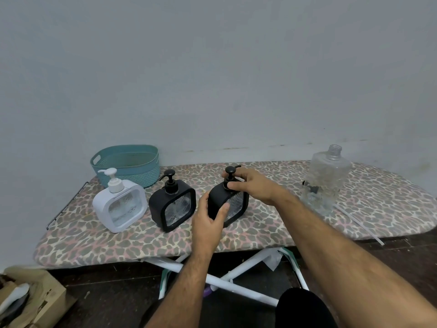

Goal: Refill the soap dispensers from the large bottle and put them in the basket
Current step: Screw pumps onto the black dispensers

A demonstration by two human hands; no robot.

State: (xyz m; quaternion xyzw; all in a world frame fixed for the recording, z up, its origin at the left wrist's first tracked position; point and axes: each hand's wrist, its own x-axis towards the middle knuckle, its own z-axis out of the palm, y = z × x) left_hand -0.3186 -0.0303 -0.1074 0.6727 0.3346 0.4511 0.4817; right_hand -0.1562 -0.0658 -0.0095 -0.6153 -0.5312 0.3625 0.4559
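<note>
Left hand (209, 220) grips right black dispenser (233, 204) by its side on the board (236, 237). Right hand (254, 185) pinches its pump collar. Second black dispenser (172, 205) and white dispenser (120, 204) stand left. Uncapped bottle (326, 178) far right; basket (126, 165) far left.

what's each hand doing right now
Left hand: grips the body of the right black dispenser.
Right hand: pinches that dispenser's pump collar.

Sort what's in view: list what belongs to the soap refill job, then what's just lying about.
Job: white dispenser; middle black dispenser; black dispenser gripped by left hand and right hand; large clear bottle; teal basket.
Lying about: cardboard box; white tube.
</note>
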